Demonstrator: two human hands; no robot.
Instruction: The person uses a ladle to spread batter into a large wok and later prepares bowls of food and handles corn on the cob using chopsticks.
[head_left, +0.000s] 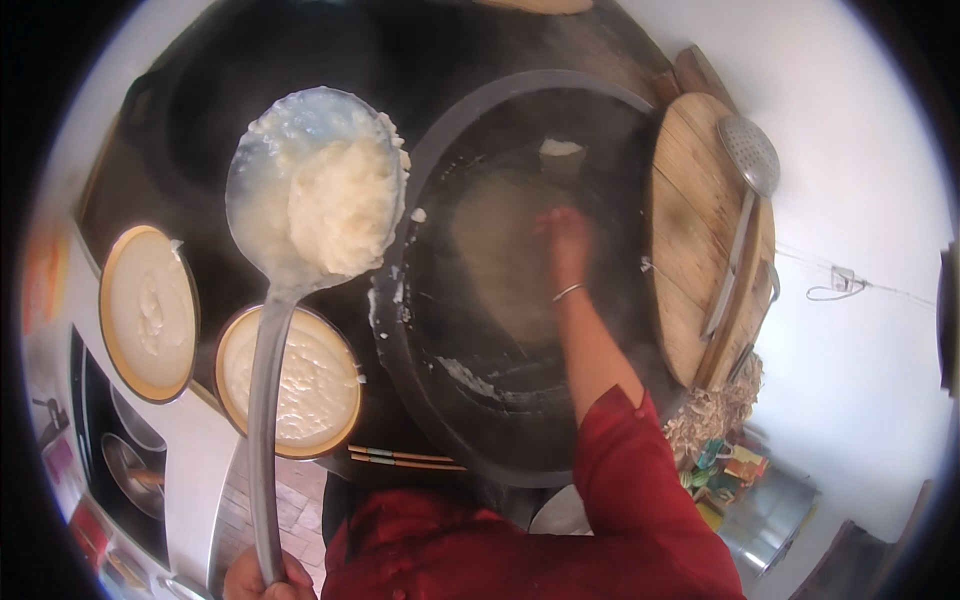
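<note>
My left hand (266, 581) at the bottom edge grips the handle of a large metal ladle (262, 427). Its bowl, raised close to the camera, carries a lump of thick, pale paste (341, 210), with smears around the rim. My right hand (566, 238), blurred, reaches into a wide dark wok (484, 101) over cloudy liquid (495, 270) at its bottom. Just beyond the fingers is a small white-topped piece (561, 154) that I cannot identify. Whether the right fingers hold anything is unclear. Pale residue (469, 377) streaks the wok's near wall.
Two yellow-rimmed bowls (106, 322) (226, 375) of pale batter stand left of the wok. Chopsticks (405, 457) lie near the front edge. On the right are a round wooden lid (679, 217) and a perforated skimmer (750, 154). Steam hazes the wok.
</note>
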